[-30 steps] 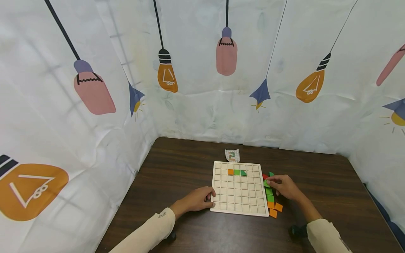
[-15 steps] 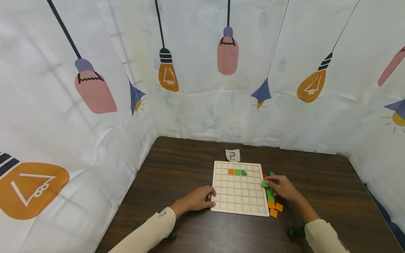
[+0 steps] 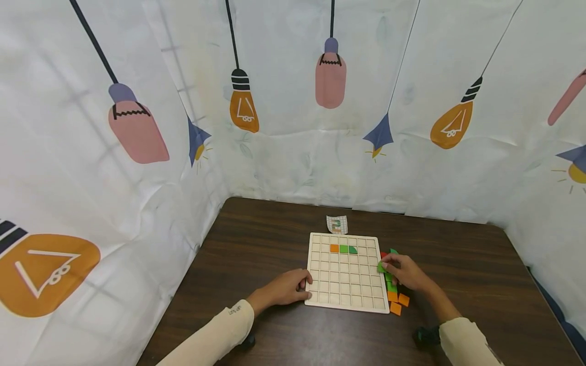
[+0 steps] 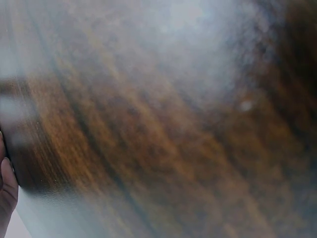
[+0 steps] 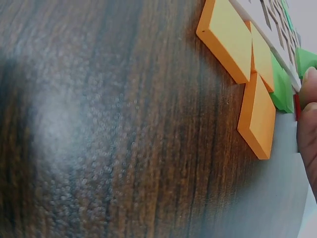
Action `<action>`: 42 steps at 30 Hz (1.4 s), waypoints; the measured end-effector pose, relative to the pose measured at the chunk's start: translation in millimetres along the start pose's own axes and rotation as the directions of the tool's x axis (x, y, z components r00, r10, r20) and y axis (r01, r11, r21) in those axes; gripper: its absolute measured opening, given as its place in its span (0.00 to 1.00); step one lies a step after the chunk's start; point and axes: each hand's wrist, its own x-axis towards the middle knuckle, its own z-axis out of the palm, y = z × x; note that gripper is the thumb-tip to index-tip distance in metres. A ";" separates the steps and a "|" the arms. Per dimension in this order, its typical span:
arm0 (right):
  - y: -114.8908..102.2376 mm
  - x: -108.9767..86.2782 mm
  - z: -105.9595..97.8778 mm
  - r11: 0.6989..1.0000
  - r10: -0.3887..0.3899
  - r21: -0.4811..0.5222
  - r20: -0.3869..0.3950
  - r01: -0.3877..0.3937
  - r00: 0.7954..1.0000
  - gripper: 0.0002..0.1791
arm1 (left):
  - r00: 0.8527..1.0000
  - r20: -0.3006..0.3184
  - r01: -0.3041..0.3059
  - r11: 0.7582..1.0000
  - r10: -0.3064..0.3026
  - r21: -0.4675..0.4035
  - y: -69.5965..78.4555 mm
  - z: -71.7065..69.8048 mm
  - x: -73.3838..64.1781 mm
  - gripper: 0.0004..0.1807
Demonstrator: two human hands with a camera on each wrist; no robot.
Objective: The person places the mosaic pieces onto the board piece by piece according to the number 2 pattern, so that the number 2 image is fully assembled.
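Note:
A light wooden grid board [image 3: 348,284] lies on the dark table. In its second row sit an orange square tile [image 3: 334,248], a green square tile [image 3: 344,249] and a dark green tile with a rounded corner [image 3: 353,250]. My left hand [image 3: 286,287] holds the board's left edge, thumb near the lower corner and fingers curled. At the board's right edge my right hand [image 3: 407,272] pinches a green tile [image 5: 306,62] between thumb and fingertips. Beneath that hand are more green tiles [image 3: 391,287], partly hidden, and a red piece [image 3: 383,254].
Several orange tiles [image 3: 396,308] lie by the board's lower right corner. Behind the board is a small paper card [image 3: 337,224] with a coloured grid pattern. White printed sheets [image 3: 284,168] hang around the table [image 3: 256,239].
The right hand has lifted a green tile from the pile and moved it slightly left, over the board's right edge. The left hand has stayed on the board.

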 end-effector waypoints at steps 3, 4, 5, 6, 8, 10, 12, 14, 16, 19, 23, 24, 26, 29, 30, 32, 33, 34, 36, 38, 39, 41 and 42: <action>0.3 0.1 -0.1 1.000 -0.001 -0.002 0.004 0.001 1.000 0.15 | 1.000 -0.002 -0.004 1.000 0.004 0.003 -1.4 0.8 0.2 0.13; 0.4 -0.1 0.0 1.000 -0.004 0.000 0.005 0.004 1.000 0.15 | 1.000 -0.002 -0.004 1.000 0.004 0.005 -1.8 0.8 0.3 0.13; 0.4 -0.2 0.0 1.000 -0.007 0.001 0.008 0.007 1.000 0.15 | 1.000 -0.003 -0.005 1.000 0.005 0.006 -2.0 1.1 0.3 0.13; 0.2 -0.4 -0.1 1.000 -0.010 0.003 0.010 0.010 1.000 0.14 | 1.000 -0.003 -0.005 1.000 0.005 0.006 -2.2 1.0 0.4 0.13; -0.3 -0.8 0.5 1.000 -0.013 0.006 0.010 0.013 1.000 0.14 | 1.000 -0.003 -0.005 1.000 0.005 0.008 -2.3 0.9 0.5 0.13; -1.2 -1.7 0.9 1.000 -0.027 0.010 0.009 0.027 1.000 0.13 | 1.000 -0.003 -0.004 1.000 0.004 0.008 -2.1 0.8 0.5 0.13; -1.6 -1.9 1.3 0.999 -0.037 0.013 0.004 0.037 0.999 0.13 | 1.000 -0.003 -0.003 1.000 0.003 0.009 -2.0 0.8 0.4 0.13; -2.1 -2.1 2.1 0.999 -0.039 0.014 -0.001 0.039 0.999 0.14 | 1.000 -0.003 0.000 1.000 0.000 0.008 -2.0 0.9 0.3 0.13; -2.5 -2.2 2.5 0.999 -0.038 0.017 -0.002 0.038 0.999 0.16 | 1.000 -0.004 0.002 1.000 -0.002 0.008 -2.0 1.3 0.1 0.13; -3.6 -2.6 2.6 0.999 -0.036 0.021 0.000 0.036 0.999 0.18 | 1.000 -0.007 0.004 1.000 -0.004 0.007 -1.9 1.7 0.1 0.13; -5.2 -2.9 2.2 0.998 -0.048 0.039 -0.003 0.048 0.999 0.19 | 1.000 -0.009 0.003 1.000 -0.003 0.010 -1.8 1.7 -0.2 0.13; -5.6 -2.9 2.3 0.998 -0.045 0.047 -0.004 0.045 0.999 0.19 | 1.000 -0.010 0.001 1.000 0.000 0.012 -1.8 1.8 -0.4 0.13; -5.9 -2.9 2.9 0.997 -0.027 0.067 -0.008 0.028 1.000 0.20 | 1.000 -0.011 0.000 1.000 0.000 0.013 -2.0 1.8 -0.5 0.13; -5.6 -2.7 3.9 0.995 0.010 0.095 -0.020 -0.008 1.000 0.21 | 1.000 -0.012 -0.001 1.000 0.002 0.014 -2.3 2.2 -0.5 0.13; -5.1 -2.6 4.3 0.994 0.024 0.103 -0.026 -0.021 0.999 0.21 | 1.000 -0.014 -0.003 1.000 0.003 0.013 -2.3 2.5 -0.5 0.13; -3.9 -2.0 4.8 0.993 0.039 0.115 -0.034 -0.035 0.999 0.22 | 1.000 -0.014 -0.002 1.000 0.002 0.013 -2.4 2.7 -0.5 0.13; -3.1 -1.7 4.9 0.993 0.037 0.116 -0.033 -0.033 0.999 0.22 | 1.000 -0.015 -0.002 1.000 0.003 0.012 -2.4 2.7 -0.5 0.13; -2.3 -1.5 4.9 0.992 0.033 0.123 -0.030 -0.029 0.999 0.22 | 1.000 -0.015 -0.002 1.000 0.002 0.013 -2.5 2.6 -0.5 0.13; -1.3 -1.2 4.9 0.990 0.021 0.141 -0.023 -0.018 1.000 0.22 | 1.000 -0.015 -0.002 1.000 0.002 0.013 -2.4 2.6 -0.6 0.12; -0.7 -1.1 4.9 0.988 0.007 0.157 -0.012 -0.005 1.000 0.23 | 1.000 -0.015 0.000 1.000 0.000 0.014 -2.4 2.3 -0.6 0.12; -0.5 -1.1 4.8 0.987 0.002 0.159 -0.007 -0.001 1.000 0.23 | 1.000 -0.015 0.000 1.000 0.000 0.014 -2.4 2.4 -0.5 0.12; -0.5 -1.1 4.9 0.987 -0.001 0.159 -0.001 0.001 1.000 0.24 | 1.000 -0.014 0.001 1.000 -0.001 0.014 -2.4 2.5 -0.5 0.12; -0.5 -1.0 4.9 0.988 0.000 0.156 0.002 -0.001 1.000 0.25 | 1.000 -0.015 0.001 1.000 0.000 0.015 -2.4 2.7 -0.5 0.12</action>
